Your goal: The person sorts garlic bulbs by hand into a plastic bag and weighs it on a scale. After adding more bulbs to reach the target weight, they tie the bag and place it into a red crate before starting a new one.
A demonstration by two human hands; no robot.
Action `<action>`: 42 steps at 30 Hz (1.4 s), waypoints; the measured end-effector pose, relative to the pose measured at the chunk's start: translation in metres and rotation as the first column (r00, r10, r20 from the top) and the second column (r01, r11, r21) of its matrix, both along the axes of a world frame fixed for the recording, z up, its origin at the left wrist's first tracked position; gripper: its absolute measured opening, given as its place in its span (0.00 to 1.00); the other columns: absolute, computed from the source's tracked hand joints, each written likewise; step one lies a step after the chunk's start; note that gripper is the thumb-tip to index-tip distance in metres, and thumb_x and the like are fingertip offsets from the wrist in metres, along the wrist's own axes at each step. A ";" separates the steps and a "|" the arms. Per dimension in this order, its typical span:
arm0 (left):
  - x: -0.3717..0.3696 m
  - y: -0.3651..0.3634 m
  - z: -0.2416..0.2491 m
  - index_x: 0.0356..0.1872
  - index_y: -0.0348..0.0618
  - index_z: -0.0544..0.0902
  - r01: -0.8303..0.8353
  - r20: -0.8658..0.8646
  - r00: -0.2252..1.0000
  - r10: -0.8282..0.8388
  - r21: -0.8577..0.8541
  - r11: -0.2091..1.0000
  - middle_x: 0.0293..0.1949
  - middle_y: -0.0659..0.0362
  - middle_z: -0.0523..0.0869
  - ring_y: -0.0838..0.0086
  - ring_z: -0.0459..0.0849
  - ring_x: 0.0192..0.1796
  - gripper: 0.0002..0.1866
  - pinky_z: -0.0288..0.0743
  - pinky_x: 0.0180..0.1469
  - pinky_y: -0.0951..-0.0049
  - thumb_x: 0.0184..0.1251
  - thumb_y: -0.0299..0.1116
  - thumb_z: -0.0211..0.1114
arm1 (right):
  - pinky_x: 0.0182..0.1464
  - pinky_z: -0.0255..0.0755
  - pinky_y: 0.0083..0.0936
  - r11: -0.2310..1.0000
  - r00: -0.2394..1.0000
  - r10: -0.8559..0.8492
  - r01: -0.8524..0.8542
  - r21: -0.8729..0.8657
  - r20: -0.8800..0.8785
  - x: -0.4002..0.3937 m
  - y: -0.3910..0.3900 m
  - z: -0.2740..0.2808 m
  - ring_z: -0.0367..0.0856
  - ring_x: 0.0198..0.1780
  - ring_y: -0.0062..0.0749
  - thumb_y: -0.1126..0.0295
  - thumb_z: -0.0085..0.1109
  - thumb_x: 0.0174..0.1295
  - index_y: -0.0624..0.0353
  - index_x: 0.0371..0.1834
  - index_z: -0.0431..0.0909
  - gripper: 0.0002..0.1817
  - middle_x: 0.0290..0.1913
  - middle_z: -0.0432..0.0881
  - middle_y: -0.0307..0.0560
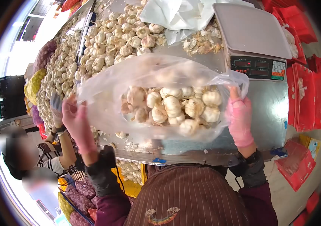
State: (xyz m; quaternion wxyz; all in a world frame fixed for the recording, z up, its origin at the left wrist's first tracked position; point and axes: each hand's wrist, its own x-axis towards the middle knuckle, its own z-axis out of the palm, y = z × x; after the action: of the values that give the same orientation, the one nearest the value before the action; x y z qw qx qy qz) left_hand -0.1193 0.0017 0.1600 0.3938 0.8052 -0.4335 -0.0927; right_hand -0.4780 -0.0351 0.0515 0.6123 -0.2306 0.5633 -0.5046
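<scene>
A clear plastic bag [107,113] is stretched between my two hands over the metal table, its mouth spread wide. Several garlic bulbs [172,106] lie inside it. My left hand [76,116], in a pink glove with bare fingertips, pinches the bag's left edge. On the other side my right hand [239,116], gloved the same way, grips the bag's gathered right rim. Part of the right fingers is hidden by the plastic.
A digital scale [256,30] stands at the back right. Loose garlic [111,39] is heaped at the back left, with garlic skins [202,41] beside it. Red crates [311,98] line the right. A co-worker [51,154] works at the left. White plastic sheeting [179,13] lies behind.
</scene>
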 end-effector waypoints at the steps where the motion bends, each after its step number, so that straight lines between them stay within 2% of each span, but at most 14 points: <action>1: -0.035 -0.008 0.000 0.52 0.34 0.77 0.072 0.545 0.839 -0.001 -0.109 0.991 0.47 0.52 0.81 0.70 0.77 0.55 0.21 0.73 0.57 0.71 0.54 0.20 0.67 | 0.31 0.57 0.13 1.000 1.000 0.001 -0.001 0.003 0.009 -0.001 0.000 -0.004 0.63 0.30 0.10 0.60 0.55 0.69 0.61 0.50 0.82 0.16 0.31 0.72 0.25; 2: -0.070 -0.015 0.006 0.54 0.36 0.77 0.343 0.798 0.567 -0.204 -0.004 0.939 0.51 0.53 0.81 0.68 0.78 0.55 0.24 0.73 0.54 0.70 0.52 0.22 0.67 | 0.34 0.58 0.13 1.000 1.000 0.002 -0.002 0.006 0.019 -0.002 0.000 -0.008 0.64 0.33 0.11 0.61 0.55 0.69 0.61 0.51 0.82 0.17 0.34 0.75 0.26; 3: -0.110 -0.014 -0.016 0.52 0.40 0.78 0.493 0.403 0.809 -0.428 -0.068 0.867 0.51 0.51 0.81 0.63 0.78 0.55 0.26 0.71 0.57 0.65 0.47 0.24 0.71 | 0.34 0.58 0.12 0.999 0.999 0.036 -0.037 0.036 0.037 0.000 0.000 -0.004 0.65 0.33 0.11 0.61 0.54 0.69 0.61 0.50 0.82 0.16 0.34 0.76 0.26; 5: -0.181 -0.032 -0.049 0.51 0.42 0.77 0.797 0.229 0.558 -0.798 0.122 0.592 0.50 0.51 0.80 0.56 0.78 0.53 0.26 0.68 0.58 0.60 0.45 0.28 0.68 | 0.34 0.59 0.12 0.995 0.995 0.082 -0.085 0.061 0.051 0.005 -0.001 -0.001 0.65 0.33 0.11 0.60 0.54 0.70 0.60 0.50 0.82 0.16 0.35 0.76 0.27; 12: -0.111 0.005 -0.125 0.45 0.55 0.79 0.613 0.357 0.318 -0.878 0.629 0.478 0.52 0.57 0.75 0.57 0.71 0.59 0.24 0.64 0.60 0.54 0.41 0.40 0.69 | 0.16 0.41 0.14 0.997 0.975 -0.005 -0.014 0.082 0.222 -0.007 -0.035 0.011 0.49 0.15 0.11 0.51 0.52 0.70 0.57 0.61 0.73 0.25 0.16 0.52 0.24; 17: 0.006 -0.010 -0.142 0.48 0.51 0.81 0.324 0.398 0.519 -0.756 0.727 0.605 0.52 0.55 0.78 0.62 0.85 0.41 0.14 0.81 0.38 0.69 0.59 0.32 0.62 | 0.17 0.43 0.14 0.987 0.969 0.014 -0.053 0.152 0.248 -0.003 -0.042 0.014 0.50 0.16 0.10 0.54 0.49 0.72 0.61 0.58 0.75 0.22 0.16 0.53 0.25; 20: -0.017 -0.070 -0.116 0.45 0.43 0.80 0.339 0.030 0.927 -0.374 0.360 0.869 0.38 0.47 0.82 0.58 0.83 0.42 0.15 0.78 0.43 0.62 0.54 0.27 0.63 | 0.17 0.42 0.14 0.982 0.965 0.045 -0.090 0.167 0.258 0.001 -0.039 0.013 0.49 0.15 0.10 0.54 0.51 0.71 0.60 0.57 0.75 0.22 0.16 0.54 0.25; 28: -0.149 -0.071 -0.108 0.48 0.43 0.79 0.887 -0.071 0.462 -0.884 0.027 0.461 0.61 0.37 0.66 0.40 0.72 0.59 0.20 0.67 0.63 0.51 0.48 0.26 0.62 | 0.17 0.42 0.14 0.988 0.988 0.045 -0.066 0.138 0.147 0.009 -0.046 0.010 0.49 0.16 0.09 0.53 0.52 0.70 0.60 0.58 0.75 0.23 0.17 0.54 0.23; 30: -0.138 -0.043 -0.073 0.49 0.44 0.80 0.863 0.237 0.438 -0.867 0.159 0.480 0.61 0.35 0.66 0.41 0.72 0.58 0.21 0.66 0.63 0.51 0.49 0.28 0.64 | 0.17 0.41 0.13 0.986 0.986 0.011 -0.039 0.162 0.168 -0.002 -0.046 0.001 0.49 0.16 0.09 0.52 0.51 0.71 0.60 0.60 0.73 0.25 0.17 0.53 0.22; 32: -0.109 -0.016 -0.090 0.49 0.40 0.81 0.366 0.811 0.549 -0.202 -0.015 0.930 0.62 0.38 0.65 0.43 0.72 0.59 0.21 0.66 0.61 0.50 0.50 0.29 0.66 | 0.17 0.42 0.13 0.987 0.989 -0.042 0.018 0.161 0.145 -0.016 -0.041 -0.008 0.49 0.15 0.09 0.53 0.51 0.71 0.62 0.60 0.73 0.25 0.17 0.53 0.23; 35: -0.074 -0.011 -0.108 0.50 0.37 0.81 -0.111 0.796 0.604 -0.036 0.128 0.986 0.55 0.44 0.76 0.54 0.78 0.53 0.22 0.71 0.55 0.58 0.50 0.28 0.67 | 0.17 0.44 0.14 0.975 0.982 -0.061 0.020 0.222 0.178 -0.028 -0.031 0.001 0.49 0.15 0.09 0.53 0.51 0.71 0.63 0.60 0.72 0.26 0.16 0.52 0.23; 37: -0.060 -0.021 -0.120 0.49 0.35 0.81 0.028 0.012 0.999 -0.038 0.457 0.889 0.40 0.51 0.83 0.66 0.82 0.43 0.21 0.75 0.47 0.69 0.50 0.26 0.68 | 0.17 0.44 0.14 0.967 0.975 -0.068 0.012 0.256 0.213 -0.029 -0.034 0.022 0.49 0.15 0.10 0.53 0.50 0.71 0.64 0.60 0.72 0.26 0.15 0.51 0.24; 41: -0.048 -0.016 -0.025 0.47 0.33 0.82 0.058 0.074 0.996 -0.041 -0.252 0.966 0.38 0.57 0.87 0.77 0.82 0.30 0.13 0.76 0.34 0.79 0.60 0.19 0.61 | 0.12 0.46 0.15 0.992 0.784 0.128 -0.098 -0.082 0.608 0.020 -0.041 0.114 0.48 0.12 0.11 0.58 0.44 0.74 0.61 0.64 0.67 0.23 0.14 0.53 0.26; 42: -0.057 -0.011 0.001 0.48 0.32 0.81 -0.062 -0.345 0.935 -0.084 -0.393 0.917 0.42 0.54 0.87 0.76 0.83 0.35 0.14 0.77 0.39 0.78 0.60 0.19 0.61 | 0.11 0.46 0.16 0.992 0.770 0.122 -0.075 -0.101 0.627 0.044 -0.038 0.132 0.48 0.11 0.12 0.59 0.43 0.74 0.61 0.66 0.65 0.23 0.13 0.54 0.27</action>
State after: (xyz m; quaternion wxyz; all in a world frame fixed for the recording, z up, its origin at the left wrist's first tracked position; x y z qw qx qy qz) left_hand -0.1766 -0.0096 0.1610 0.6203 0.6757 -0.3696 -0.1486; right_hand -0.4345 -0.0733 0.1831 0.7828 -0.0987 0.2944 -0.5393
